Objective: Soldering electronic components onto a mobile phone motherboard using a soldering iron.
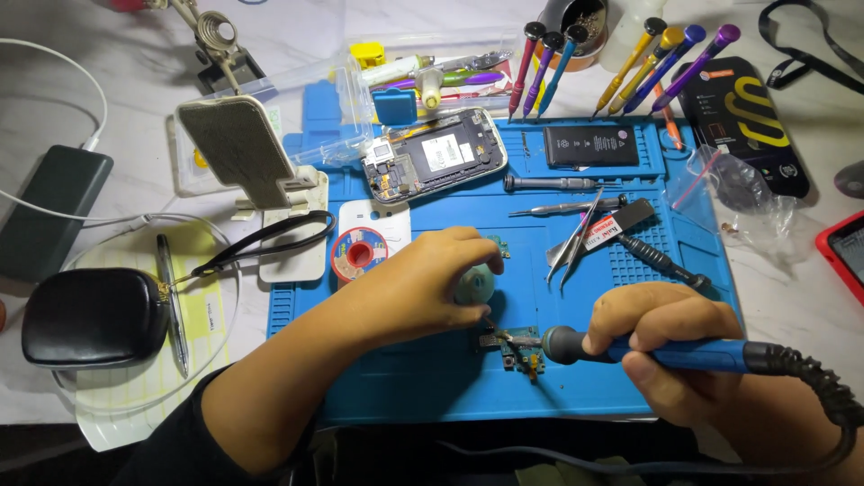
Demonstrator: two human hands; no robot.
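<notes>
My right hand point(670, 346) grips a blue-handled soldering iron point(630, 349), its tip lying on a small circuit board point(517, 346) on the blue work mat point(432, 387). My left hand point(423, 283) closes over a small pale green round object point(474, 285) just above the board, with a thin tip reaching down toward it. An opened phone body point(436, 162) lies at the mat's far side.
Colourful screwdrivers point(621, 67), a black battery point(589, 146), tweezers point(576, 236), a solder spool point(357, 254) and a dark tool point(661, 261) crowd the mat. At left sit a phone stand point(243, 153), a black pouch point(94, 317) and a power bank point(49, 211). A red phone point(846, 252) lies at right.
</notes>
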